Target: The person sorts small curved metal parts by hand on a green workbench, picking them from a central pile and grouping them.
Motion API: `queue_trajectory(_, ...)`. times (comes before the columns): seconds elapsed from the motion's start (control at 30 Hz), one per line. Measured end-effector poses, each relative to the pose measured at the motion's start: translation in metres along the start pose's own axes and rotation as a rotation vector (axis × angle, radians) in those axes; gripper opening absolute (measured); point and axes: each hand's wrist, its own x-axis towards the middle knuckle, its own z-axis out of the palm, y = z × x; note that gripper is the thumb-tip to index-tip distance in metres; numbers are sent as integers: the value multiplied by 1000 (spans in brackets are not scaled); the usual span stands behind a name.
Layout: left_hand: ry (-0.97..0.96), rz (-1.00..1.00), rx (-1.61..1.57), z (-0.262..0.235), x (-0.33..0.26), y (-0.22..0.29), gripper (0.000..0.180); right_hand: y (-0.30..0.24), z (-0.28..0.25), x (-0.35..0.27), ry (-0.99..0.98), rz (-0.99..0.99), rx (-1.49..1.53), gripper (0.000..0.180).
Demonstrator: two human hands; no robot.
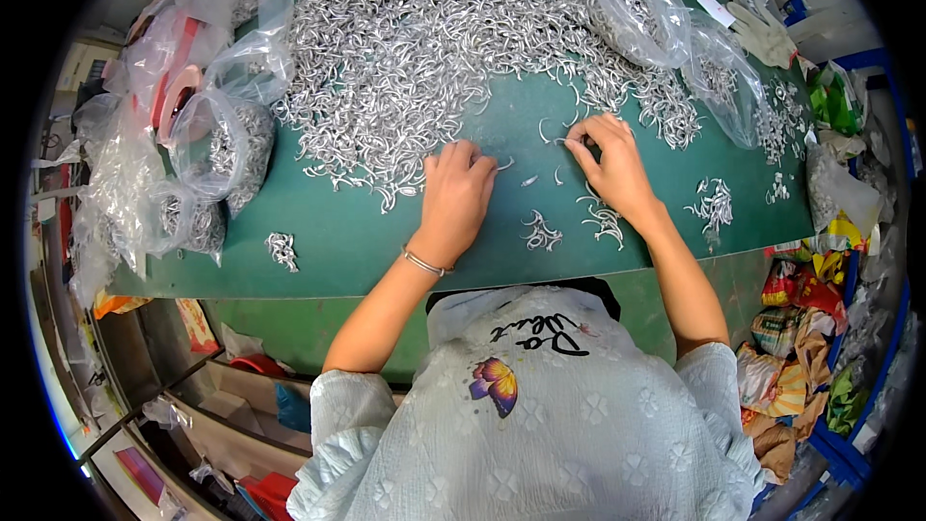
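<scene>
A large heap of small curved silver metal pieces (386, 68) covers the far middle of the green table. My left hand (458, 191) is at the heap's near edge, fingers bent and closed, with a small silver piece (505, 163) poking out at the fingertips. Thumb and forefinger of my right hand (614, 166) pinch a thin curved silver piece (557, 141) over the bare patch right of the heap. Between my hands lie a few loose pieces (530, 180). Small groups of pieces sit closer to me: one group (542, 232) in the middle, another (605, 222) below my right hand.
Clear plastic bags of silver pieces (236, 150) crowd the table's left side, and more bags (641, 14) lie at the far right. A small pile (282, 250) is at the near left, another (714, 203) at the right. A pale glove (762, 34) lies at the far right corner.
</scene>
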Motion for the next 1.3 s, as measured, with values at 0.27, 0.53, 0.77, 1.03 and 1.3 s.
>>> queue_trajectory(0.27,37,-74,-77,8,3,5,10,-12,23,6,-79,-119,121,7)
queue_trajectory(0.53,34,-86,-71,10,6,12,17,0,14,12,11,-48,51,19)
queue_trajectory(0.77,-10,-29,-89,16,12,6,22,21,13,22,35,-147,-138,18)
queue_trajectory(1.03,-18,-50,-57,4,0,11,19,-1,8,14,4,-109,-135,21)
queue_trajectory(1.3,-51,-75,-87,-4,-15,11,20,-17,39,19,-171,-206,-69,13)
